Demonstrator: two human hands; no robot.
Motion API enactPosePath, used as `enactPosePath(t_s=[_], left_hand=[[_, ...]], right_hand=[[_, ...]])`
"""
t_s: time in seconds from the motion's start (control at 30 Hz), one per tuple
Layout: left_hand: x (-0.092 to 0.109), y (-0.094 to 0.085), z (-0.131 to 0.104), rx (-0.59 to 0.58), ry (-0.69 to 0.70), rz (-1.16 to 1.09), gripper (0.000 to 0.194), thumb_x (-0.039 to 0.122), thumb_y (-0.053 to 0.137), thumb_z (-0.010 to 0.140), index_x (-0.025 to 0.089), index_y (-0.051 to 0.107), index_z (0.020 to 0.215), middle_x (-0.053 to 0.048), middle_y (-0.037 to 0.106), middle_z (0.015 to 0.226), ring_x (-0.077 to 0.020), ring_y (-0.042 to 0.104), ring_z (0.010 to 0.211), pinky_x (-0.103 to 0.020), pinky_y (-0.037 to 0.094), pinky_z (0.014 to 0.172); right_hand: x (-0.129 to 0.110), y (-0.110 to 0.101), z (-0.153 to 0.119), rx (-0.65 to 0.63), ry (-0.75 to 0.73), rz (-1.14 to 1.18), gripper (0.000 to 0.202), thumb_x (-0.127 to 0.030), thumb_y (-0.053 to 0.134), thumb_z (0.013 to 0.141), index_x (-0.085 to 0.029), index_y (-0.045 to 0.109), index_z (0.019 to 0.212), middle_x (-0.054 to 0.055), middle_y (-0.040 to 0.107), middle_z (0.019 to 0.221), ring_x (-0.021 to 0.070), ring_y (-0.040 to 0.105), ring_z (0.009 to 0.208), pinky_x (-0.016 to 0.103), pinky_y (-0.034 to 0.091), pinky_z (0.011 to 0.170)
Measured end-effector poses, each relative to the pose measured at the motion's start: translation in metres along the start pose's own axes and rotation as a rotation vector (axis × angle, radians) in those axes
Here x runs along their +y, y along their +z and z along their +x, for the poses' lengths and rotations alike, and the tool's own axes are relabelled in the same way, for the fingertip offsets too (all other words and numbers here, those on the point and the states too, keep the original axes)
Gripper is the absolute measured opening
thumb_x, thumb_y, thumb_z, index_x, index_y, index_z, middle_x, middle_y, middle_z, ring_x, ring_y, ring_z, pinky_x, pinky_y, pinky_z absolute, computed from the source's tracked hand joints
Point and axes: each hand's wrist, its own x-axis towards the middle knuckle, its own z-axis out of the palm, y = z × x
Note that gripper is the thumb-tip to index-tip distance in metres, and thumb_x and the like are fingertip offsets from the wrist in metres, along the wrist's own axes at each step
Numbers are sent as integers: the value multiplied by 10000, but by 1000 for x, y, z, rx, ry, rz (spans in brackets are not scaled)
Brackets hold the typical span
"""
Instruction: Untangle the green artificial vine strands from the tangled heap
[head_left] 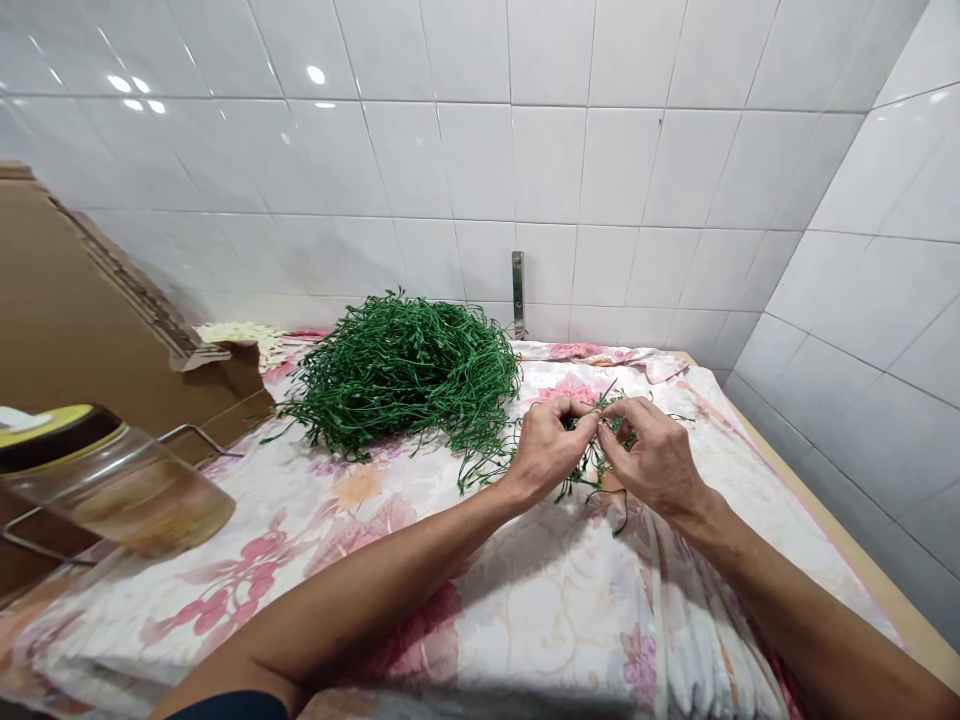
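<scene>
A large tangled heap of thin green stems [409,370] lies on the flowered cloth, left of my hands. My left hand [551,445] pinches a green stem between thumb and forefinger. Right beside it, my right hand [651,450] also has its thumb and fingertips closed on the stem, and the fingertips of both hands nearly meet. Below and behind the hands, more loose green stems [576,482] are spread on the cloth, partly hidden by the fingers.
A clear jar with a yellow and black lid [176,505] stands at the left, near brown cardboard [67,290]. Pale pieces [244,338] lie behind the heap. A metal bracket [518,295] is at the tiled wall. The flowered cloth [300,560] covers the table.
</scene>
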Motion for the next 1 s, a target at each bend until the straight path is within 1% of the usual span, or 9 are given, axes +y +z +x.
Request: enactPosePath(t_s=[0.2,0.33,0.47,0.6,0.73,0.87,0.93,1.0], left_hand=[[4,0,-3,-9,48,52,202,330,668,838,157,737,762,-17,667,704,-126,550,635,-242,418,606],[2,0,-1,-10,33,34,213,345,675,836,153,728,760,-15,661,708,-125,545,640,-241,414,606],[0,-3,3,-12,4,-10,237,363,680,834,148,697,736,-11,640,696,-118,522,636,-237,393,596],[-2,-5,7,-34,-18,-37,254,378,699,818,143,678,723,-10,623,691,-118,515,641,-241,396,609],[-2,-6,7,-67,-37,-10,252,376,702,810,144,664,721,7,595,672,-113,497,628,-244,381,599],[2,-5,2,-78,-50,61,221,333,689,804,149,637,693,27,539,629,-100,434,589,-246,332,567],[3,-4,0,-75,-49,94,201,313,678,807,152,639,694,28,532,625,-98,412,580,-249,310,556],[4,-4,-2,-64,-41,117,191,305,677,809,153,641,699,30,527,618,-97,401,575,-250,297,552]], right_hand=[[-1,0,0,14,-6,-92,100,-173,562,918,-205,648,958,72,718,896,212,670,768,324,483,714],[-3,-2,1,6,-50,-107,138,-150,523,943,-201,647,974,81,737,919,229,693,830,331,492,756],[-4,-6,1,-16,-94,-104,158,-157,507,972,-187,657,1013,88,741,930,225,697,852,326,496,780],[-2,-7,1,-11,-135,-123,149,-173,520,975,-179,667,996,73,733,880,204,683,795,316,492,752],[2,-4,-1,19,-155,-120,135,-173,538,957,-168,672,944,58,722,831,179,660,717,297,482,697],[5,3,-3,13,-89,-71,121,-191,559,930,-171,672,893,44,703,778,171,643,682,288,474,670],[9,5,-2,9,9,-40,103,-202,585,893,-178,678,856,35,704,748,167,636,652,285,472,655],[16,2,2,23,137,-40,91,-204,601,847,-179,686,824,30,703,710,165,622,601,285,469,628]])
